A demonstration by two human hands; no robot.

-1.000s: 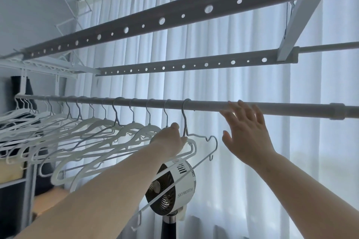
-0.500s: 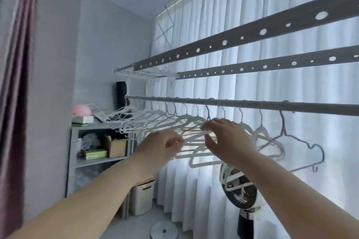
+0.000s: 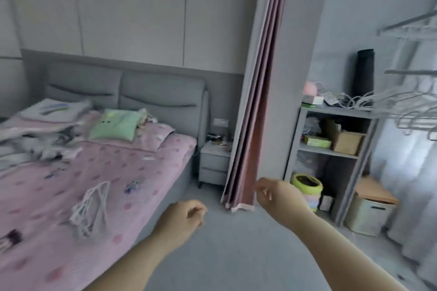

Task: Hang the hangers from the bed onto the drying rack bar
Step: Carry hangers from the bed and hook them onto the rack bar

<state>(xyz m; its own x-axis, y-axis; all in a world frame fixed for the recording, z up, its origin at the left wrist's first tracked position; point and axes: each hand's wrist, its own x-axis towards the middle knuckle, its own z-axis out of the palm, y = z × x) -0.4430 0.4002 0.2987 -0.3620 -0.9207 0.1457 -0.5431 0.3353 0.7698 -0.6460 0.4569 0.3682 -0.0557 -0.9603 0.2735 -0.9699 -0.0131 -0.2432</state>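
Hangers point(image 3: 91, 210): white pile on pink bed point(image 3: 142, 172), at 9 o'clock from left hand point(image 3: 186, 216), well apart. Right hand point(image 3: 276, 194) at 2 o'clock of left. Both hands: fingers loosely curled, empty. Drying rack bar point(image 3: 411, 72) far off at 2 o'clock.

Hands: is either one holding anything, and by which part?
Nothing is held. Left hand and right hand are loosely curled, empty; the hangers lie on the bed.

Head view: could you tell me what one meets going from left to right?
White plastic hangers piled on the pink bed → grey bedside cabinet → drawn-back pink-and-grey curtain → grey shelf unit → white hangers hung on the rack.
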